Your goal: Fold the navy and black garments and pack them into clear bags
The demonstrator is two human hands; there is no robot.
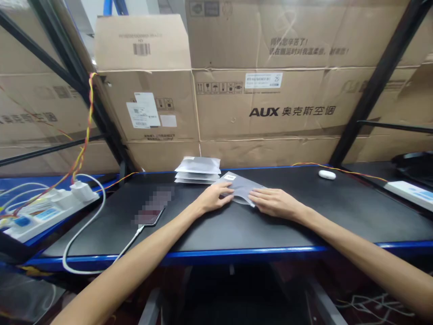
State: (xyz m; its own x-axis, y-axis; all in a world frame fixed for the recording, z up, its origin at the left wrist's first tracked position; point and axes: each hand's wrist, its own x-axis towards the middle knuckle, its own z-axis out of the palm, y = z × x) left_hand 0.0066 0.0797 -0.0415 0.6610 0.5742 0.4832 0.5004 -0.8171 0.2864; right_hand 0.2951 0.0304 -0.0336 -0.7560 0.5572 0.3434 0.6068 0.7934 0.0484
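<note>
A flat, translucent grey-white bag (241, 184) with a small white label lies at an angle on the black tabletop (209, 234). My left hand (216, 197) pinches its left edge between thumb and fingers. On the bag's right side, my right hand (272, 201) has its fingers together on the near edge. Between the hands the near edge curves, and a clear film shows there. Just behind my left hand stands a stack of several similar bags (199, 166).
At the left a phone (154, 215) lies with a white cable attached. A white power strip (50, 207) sits at the far left, another (411, 193) at the right. A small white case (327, 174) rests near the back. Large cardboard boxes (233, 117) stand behind the table.
</note>
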